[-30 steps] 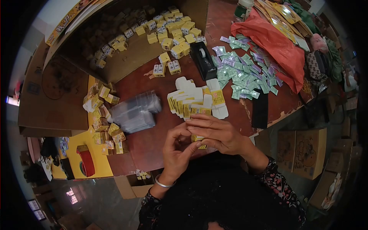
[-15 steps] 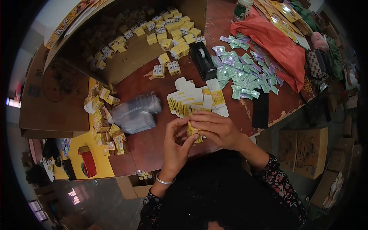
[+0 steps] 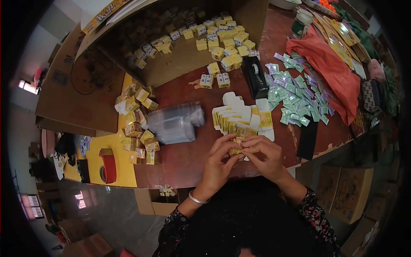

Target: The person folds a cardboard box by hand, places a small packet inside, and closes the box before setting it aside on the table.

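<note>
A small yellow box (image 3: pixel 235 151) sits between my two hands near the table's front edge, mostly hidden by my fingers. My left hand (image 3: pixel 221 160) is closed around its left side. From the other side, the fingertips of my right hand (image 3: pixel 265 157) pinch at the box's upper right part. Just beyond them lies a fanned stack of flat, unfolded yellow and white cartons (image 3: pixel 233 115). To the left of that is a pile of clear plastic sleeves (image 3: pixel 175 123).
A large cardboard box (image 3: pixel 180 64) holding several small yellow boxes lies open at the back. A black tape dispenser (image 3: pixel 255 79) stands beside green and purple sachets (image 3: pixel 295 92) and a red plastic bag (image 3: pixel 327 64). Small filled boxes (image 3: pixel 141 124) and a red tape roll (image 3: pixel 108 166) are at left.
The view has turned, so the table's contents appear farther right. My right hand's fingers have shifted from lying over the top of the small box to pinching at its side.
</note>
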Motion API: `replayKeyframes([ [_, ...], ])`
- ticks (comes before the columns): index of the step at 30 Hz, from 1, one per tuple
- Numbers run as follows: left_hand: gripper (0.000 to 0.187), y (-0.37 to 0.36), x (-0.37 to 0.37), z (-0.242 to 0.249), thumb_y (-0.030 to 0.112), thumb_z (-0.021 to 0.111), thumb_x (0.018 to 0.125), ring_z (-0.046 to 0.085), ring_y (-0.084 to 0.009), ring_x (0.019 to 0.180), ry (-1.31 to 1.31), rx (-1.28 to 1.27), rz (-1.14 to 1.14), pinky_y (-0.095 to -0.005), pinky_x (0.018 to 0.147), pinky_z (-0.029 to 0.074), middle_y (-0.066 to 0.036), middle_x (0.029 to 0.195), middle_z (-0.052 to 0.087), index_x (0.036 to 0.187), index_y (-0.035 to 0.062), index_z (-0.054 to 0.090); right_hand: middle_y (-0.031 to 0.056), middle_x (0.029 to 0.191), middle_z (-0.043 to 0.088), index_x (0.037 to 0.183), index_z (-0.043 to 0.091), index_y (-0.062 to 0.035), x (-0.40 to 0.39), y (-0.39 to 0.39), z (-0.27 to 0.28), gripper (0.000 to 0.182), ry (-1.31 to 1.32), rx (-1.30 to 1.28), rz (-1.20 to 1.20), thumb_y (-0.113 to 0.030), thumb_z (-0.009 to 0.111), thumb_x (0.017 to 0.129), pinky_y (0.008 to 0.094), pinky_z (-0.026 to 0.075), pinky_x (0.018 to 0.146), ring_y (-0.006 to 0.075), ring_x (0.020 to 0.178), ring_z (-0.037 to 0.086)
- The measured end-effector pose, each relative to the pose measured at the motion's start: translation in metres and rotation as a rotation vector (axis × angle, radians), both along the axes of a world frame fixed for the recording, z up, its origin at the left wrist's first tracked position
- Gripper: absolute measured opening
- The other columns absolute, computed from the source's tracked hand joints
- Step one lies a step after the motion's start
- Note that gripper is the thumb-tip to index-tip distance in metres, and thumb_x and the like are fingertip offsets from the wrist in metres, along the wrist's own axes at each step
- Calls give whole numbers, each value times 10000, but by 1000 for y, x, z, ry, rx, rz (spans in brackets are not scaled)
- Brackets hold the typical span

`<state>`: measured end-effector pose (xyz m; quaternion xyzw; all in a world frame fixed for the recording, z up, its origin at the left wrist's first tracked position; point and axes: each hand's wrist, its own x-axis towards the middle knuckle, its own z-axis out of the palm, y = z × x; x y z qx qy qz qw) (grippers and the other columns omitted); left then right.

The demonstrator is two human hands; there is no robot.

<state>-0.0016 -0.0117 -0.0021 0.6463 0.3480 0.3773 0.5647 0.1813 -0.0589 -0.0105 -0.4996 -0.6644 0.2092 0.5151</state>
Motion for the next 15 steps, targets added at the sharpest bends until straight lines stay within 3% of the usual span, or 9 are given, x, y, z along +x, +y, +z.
replayKeyframes([
  [4,246,11,-7,8,-62,747,855,692,-219,1078,85,71,-36,-306,815,581,-124,1353,605,1073,42,702,131,1313,660,1039,749,-3,7,5,-10,180,307,-227,113,-12,768,860,363,523,1009,231,1251,614],
  [7,218,34,-19,35,-87,732,841,628,-254,1212,199,324,63,-357,985,547,-133,1369,597,1024,18,674,140,1493,521,1223,693,9,8,6,7,310,742,-425,180,-11,712,914,359,494,1055,215,1349,525],
  [8,213,52,-31,40,-72,729,848,634,-271,1195,293,500,200,-363,949,544,-127,1342,617,1027,31,676,140,1563,438,1353,606,20,17,6,13,398,651,-350,126,-34,659,962,347,474,1080,217,1346,523],
  [10,211,92,-62,45,-52,730,849,631,-310,1192,459,699,450,-385,942,526,-141,1309,636,1029,41,671,174,1523,488,1359,599,28,32,7,18,427,592,-187,-91,-114,669,962,395,490,1079,255,1355,528],
  [11,214,111,-78,46,-46,733,844,623,-331,1206,533,728,565,-401,970,512,-160,1303,637,1029,38,664,146,1397,607,1285,645,25,36,6,17,337,550,-147,-245,-91,658,969,350,525,1011,209,1233,618],
  [14,278,150,-110,30,-23,754,828,598,-373,1224,719,707,620,-419,994,492,-179,1298,628,1079,41,652,96,1190,710,1194,683,9,60,-6,6,246,146,-429,-370,-58,668,958,299,554,886,150,1045,682],
  [15,294,152,-107,29,-20,756,827,597,-376,1218,770,746,654,-421,996,488,-178,1294,628,1094,43,649,70,1033,735,1139,701,-17,56,-8,3,224,70,-431,-360,-48,713,917,277,554,776,124,884,693],
])
